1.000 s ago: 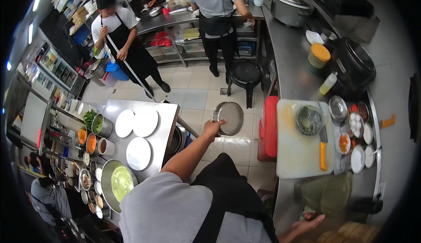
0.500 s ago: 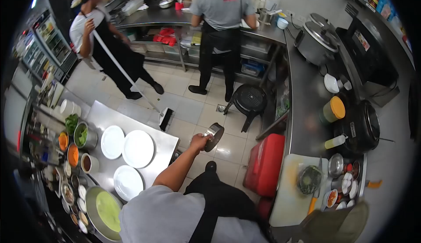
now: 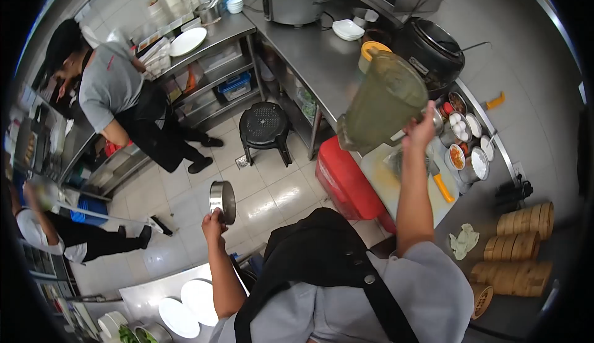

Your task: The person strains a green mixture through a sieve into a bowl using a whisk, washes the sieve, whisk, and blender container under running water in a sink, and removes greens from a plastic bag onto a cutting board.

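Observation:
My left hand is closed on a shallow round metal pan, held up over the floor with its open side turned to the right. My right hand grips a cloudy greenish plastic jug, tilted above the right-hand counter. Below the jug lies a white cutting board with an orange-handled knife and a plastic-covered bowl, partly hidden by my forearm. A red bin stands beside the counter, under the jug's lower end.
A black stool stands ahead on the tiled floor. One co-worker bends at the back-left counter; another holds a broom. White plates lie on the steel table at lower left. Bamboo steamers are stacked at right.
My view has swung right. My right hand has come into view, holding the jug raised over the counter. The left hand still holds the pan. The nearer co-worker now bends lower.

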`<state>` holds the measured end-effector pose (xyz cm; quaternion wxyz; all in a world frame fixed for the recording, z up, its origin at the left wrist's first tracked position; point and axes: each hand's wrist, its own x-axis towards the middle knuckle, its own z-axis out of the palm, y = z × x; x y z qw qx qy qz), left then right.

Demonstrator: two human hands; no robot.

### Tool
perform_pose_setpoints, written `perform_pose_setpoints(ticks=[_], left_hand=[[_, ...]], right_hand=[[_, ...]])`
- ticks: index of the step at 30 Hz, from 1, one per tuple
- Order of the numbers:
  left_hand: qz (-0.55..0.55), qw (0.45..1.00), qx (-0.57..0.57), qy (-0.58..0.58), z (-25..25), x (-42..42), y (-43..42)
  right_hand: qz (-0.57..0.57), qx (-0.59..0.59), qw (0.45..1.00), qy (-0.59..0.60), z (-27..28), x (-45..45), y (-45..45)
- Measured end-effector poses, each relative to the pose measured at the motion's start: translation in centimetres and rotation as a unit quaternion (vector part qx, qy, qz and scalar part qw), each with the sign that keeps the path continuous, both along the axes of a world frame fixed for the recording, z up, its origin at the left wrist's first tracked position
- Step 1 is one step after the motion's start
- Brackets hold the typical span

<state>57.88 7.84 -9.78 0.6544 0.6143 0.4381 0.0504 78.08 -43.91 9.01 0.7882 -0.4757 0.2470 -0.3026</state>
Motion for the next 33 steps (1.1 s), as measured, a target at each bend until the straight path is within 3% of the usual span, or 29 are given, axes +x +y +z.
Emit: perform_pose_setpoints(ticks=[6,8,11,14,16,19,22,27,31,33], left_hand=[[0.013,0.999,-0.007,0.042,0.2,-1.6,-1.3],[-0.036,0.998,0.015,0.046,-0.5,-1.1,-1.6],[-0.107,0.991,0.076,0.034,0.3,0.5,-4.2],[-0.206,0.967,0.146,-0.029,-0.6,3.6,-6.7],[-0.272,0.928,0.247,-0.066,-0.1,6.0,-9.8],[-0.331,0.896,0.274,-0.113,3.8,9.0,-16.4],[-0.366,0.867,0.282,-0.186,4.4,11.2,-21.7],[-0.447,0.787,0.323,-0.278,5.4,13.7,-28.6],[-0.493,0.749,0.333,-0.291,6.9,12.7,-32.5],[-0.516,0.723,0.364,-0.28,7.3,11.6,-33.4]], right_hand=[[-0.095,-0.05,0.994,0.031,-5.0,7.0,0.9],[-0.116,-0.069,0.991,0.002,-6.4,8.7,0.8],[-0.114,-0.071,0.991,0.021,-9.3,9.6,-0.7],[-0.001,-0.044,0.999,0.011,-9.6,8.0,-2.0],[0.055,-0.207,0.973,0.081,-9.6,6.4,-3.9],[0.053,-0.407,0.905,0.114,-9.4,2.2,-7.6],[-0.079,-0.541,0.82,0.17,-7.5,-5.4,-11.8],[0.009,-0.459,0.844,0.278,-12.5,-13.0,-18.3],[0.066,-0.306,0.92,0.235,-14.5,-13.9,-19.4],[0.061,-0.312,0.926,0.205,-16.3,-12.3,-20.1]])
